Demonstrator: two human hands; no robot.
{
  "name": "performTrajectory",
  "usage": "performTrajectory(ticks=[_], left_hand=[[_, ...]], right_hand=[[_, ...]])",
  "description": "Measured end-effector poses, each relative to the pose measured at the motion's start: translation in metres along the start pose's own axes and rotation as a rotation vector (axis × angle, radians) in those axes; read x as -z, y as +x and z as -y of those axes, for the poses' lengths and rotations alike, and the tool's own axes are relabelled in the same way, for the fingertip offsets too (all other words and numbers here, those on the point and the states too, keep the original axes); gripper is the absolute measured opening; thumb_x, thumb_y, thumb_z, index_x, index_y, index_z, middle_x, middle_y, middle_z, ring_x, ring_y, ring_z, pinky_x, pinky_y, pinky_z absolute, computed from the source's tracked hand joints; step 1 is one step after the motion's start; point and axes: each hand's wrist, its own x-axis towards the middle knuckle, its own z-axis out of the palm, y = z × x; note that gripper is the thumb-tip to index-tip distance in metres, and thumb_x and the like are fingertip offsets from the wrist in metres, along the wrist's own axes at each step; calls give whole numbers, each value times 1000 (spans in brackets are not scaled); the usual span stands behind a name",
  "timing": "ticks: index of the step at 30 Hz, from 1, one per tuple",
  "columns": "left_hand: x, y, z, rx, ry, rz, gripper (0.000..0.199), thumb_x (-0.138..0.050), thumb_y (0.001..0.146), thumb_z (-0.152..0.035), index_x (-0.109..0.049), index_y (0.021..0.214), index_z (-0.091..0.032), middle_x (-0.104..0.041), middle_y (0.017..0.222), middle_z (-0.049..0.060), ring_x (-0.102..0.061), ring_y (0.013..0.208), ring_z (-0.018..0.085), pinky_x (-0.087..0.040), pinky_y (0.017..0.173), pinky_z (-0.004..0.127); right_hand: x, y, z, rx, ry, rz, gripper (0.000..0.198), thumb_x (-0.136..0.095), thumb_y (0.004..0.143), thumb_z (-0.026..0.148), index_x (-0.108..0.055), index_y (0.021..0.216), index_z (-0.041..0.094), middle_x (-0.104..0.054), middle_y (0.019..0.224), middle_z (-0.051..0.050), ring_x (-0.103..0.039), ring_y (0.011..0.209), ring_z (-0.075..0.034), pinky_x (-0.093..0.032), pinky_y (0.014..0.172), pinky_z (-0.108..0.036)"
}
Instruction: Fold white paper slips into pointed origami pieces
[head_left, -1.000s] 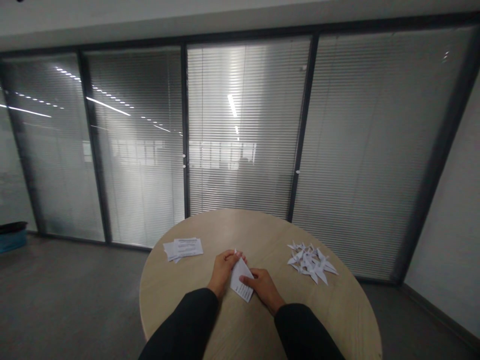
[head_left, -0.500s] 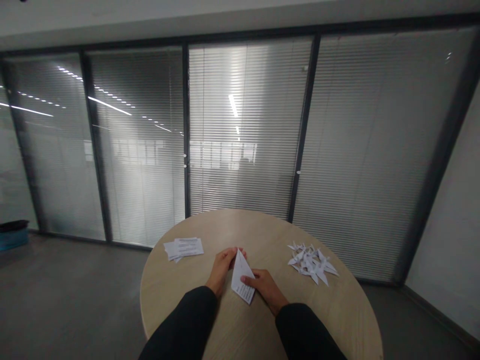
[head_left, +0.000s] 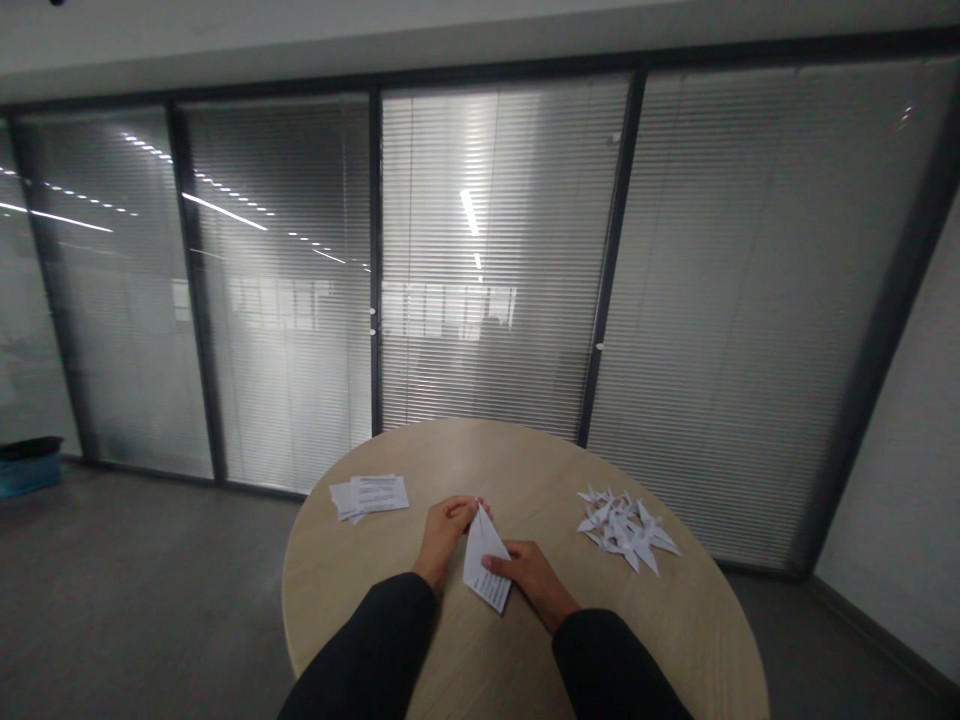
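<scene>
A folded sheet of white paper [head_left: 484,565], kite-shaped with printed text on its lower part, is held between my hands above the round table. My left hand [head_left: 448,532] pinches its narrow top point. Along the paper's right edge my right hand [head_left: 531,574] grips it, with the thumb flat on the front face and the fingers behind, mostly hidden. To the right lies a heap of pointed folded white paper pieces [head_left: 626,528]. Several flat printed paper sheets [head_left: 379,493] overlap at the left of the table.
The round wooden table [head_left: 465,450] has a curved edge on all visible sides. Behind it stands a glass partition with blinds [head_left: 495,250] in dark frames. A blue container [head_left: 28,470] sits on the grey floor at the far left.
Both hands keep hold of the folded paper in nearly the same place. The whole view has shifted very slightly; the left fingers have moved a little at the paper's tip.
</scene>
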Motion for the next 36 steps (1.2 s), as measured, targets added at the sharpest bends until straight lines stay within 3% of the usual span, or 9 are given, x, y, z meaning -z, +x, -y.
performTrajectory(ticks=[11,19,26,36], left_hand=[[-2,-3,-8,-20,42,27,37,-74,62,-45,-71,76,-10,-72,75,11,-65,64,18,-49,63,27],[-1,-3,-7,-40,62,-30,38,-75,61,-45,-69,74,-10,-72,71,11,-64,62,18,-48,61,27],[-2,-4,-6,-10,31,-78,37,-75,59,-45,-69,71,-10,-71,68,11,-65,61,19,-49,61,28],[-2,-2,0,42,25,-50,44,-67,65,-55,-65,66,-11,-69,66,10,-65,59,18,-49,59,28]], right_hand=[[1,1,-2,-27,42,33,46,-77,54,48,-72,79,9,-68,71,-6,-59,64,-19,-41,60,-26],[2,3,-4,9,-20,31,49,-76,55,52,-71,78,9,-66,67,-4,-58,62,-18,-40,59,-26],[0,3,-2,53,-50,22,47,-76,56,49,-71,80,9,-67,69,-4,-59,64,-19,-41,59,-26],[-1,3,-3,48,-63,10,46,-76,54,50,-70,76,10,-65,65,-2,-59,61,-19,-40,58,-27]])
